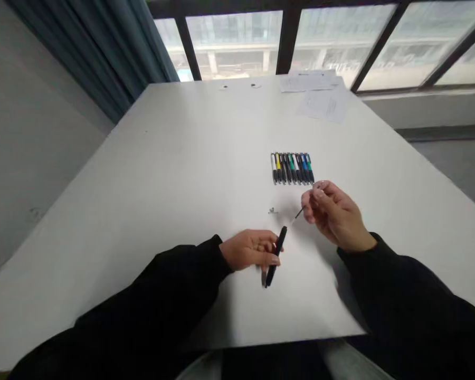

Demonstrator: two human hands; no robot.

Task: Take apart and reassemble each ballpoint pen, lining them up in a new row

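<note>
My left hand (257, 249) is closed around a black pen barrel (277, 256), held at a slant with its upper end pointing away from me. To its right, my right hand (334, 214) pinches a thin pen refill (299, 213), dark with a pale end. That pale end is close to the top of the barrel, and I cannot tell whether they touch. The rest of the refill is hidden by my fingers. Small metallic pen parts (273, 210) lie on the table just beyond the barrel, too small to make out in detail.
A row of several pens (292, 169) in mixed colours lies beyond my right hand on the white table (174, 174). Paper sheets (311, 82) rest at the far right edge by the windows. Two small dark items (255, 85) (225, 86) sit at the far edge. A blue curtain (114, 47) hangs left.
</note>
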